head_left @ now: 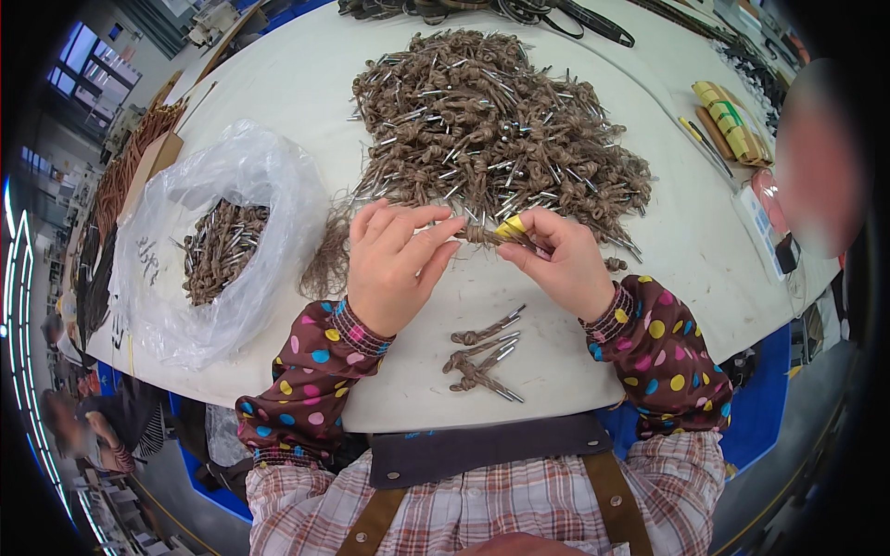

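Right now: both hands meet over the middle of the white surface (278, 83), working one brown cord piece (482, 235) between them.
Left hand (394, 269): fingers bent, thumb and forefinger pinched on the left end of the cord piece.
Right hand (556, 264): closed on the cord's other end; a yellow wrap (510, 226) shows on the fingertip that presses it.
Cord piece: held just above the surface, level between the two hands, in front of the big heap.
Heap (491, 125): a wide mound of knotted brown cords with metal tips, lying beyond the hands and touching them at its near edge.
Loose fibre (326, 259): a frayed brown tuft trailing from the heap, just left of the left hand.
Small group (484, 357): a few cords with metal ends lying near the surface's front edge, between the forearms.
Plastic bag (213, 241): clear, open, to the left, with more of the same cords inside.
Sleeves (311, 380): dark brown with coloured dots, on both forearms.
Far right: yellow-green rolled item (731, 119) and pens near the surface's edge.
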Demonstrator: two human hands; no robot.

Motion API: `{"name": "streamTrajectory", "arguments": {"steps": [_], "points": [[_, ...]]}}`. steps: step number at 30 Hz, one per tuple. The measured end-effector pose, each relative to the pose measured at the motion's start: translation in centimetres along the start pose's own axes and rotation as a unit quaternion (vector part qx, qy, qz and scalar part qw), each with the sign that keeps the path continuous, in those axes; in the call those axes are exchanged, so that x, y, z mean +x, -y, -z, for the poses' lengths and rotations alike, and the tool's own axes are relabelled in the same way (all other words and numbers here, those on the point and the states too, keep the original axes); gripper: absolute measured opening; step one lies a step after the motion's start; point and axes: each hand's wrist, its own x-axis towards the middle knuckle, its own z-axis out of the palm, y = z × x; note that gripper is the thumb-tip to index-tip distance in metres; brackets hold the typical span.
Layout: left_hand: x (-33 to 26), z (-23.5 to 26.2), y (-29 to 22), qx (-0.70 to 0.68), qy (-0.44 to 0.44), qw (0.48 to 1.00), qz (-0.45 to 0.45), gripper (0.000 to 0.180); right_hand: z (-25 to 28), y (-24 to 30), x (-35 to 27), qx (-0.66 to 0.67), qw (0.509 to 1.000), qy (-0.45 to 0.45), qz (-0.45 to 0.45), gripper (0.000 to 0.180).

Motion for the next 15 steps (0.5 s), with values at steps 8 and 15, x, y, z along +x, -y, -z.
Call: {"name": "streamTrajectory", "arguments": {"steps": [8,15], "points": [[0.32,-0.43,0.82,0.039,-0.036,0.997,-0.058,0.018,-0.31,0.31,-0.25,-0.016,0.999,-0.017,0.04,0.016],[0.39,-0.85,0.91,-0.049,-0.005,0.999,-0.015,0.015,-0.71,-0.39,-0.1,0.078,0.997,0.0,0.005,0.017]]}}
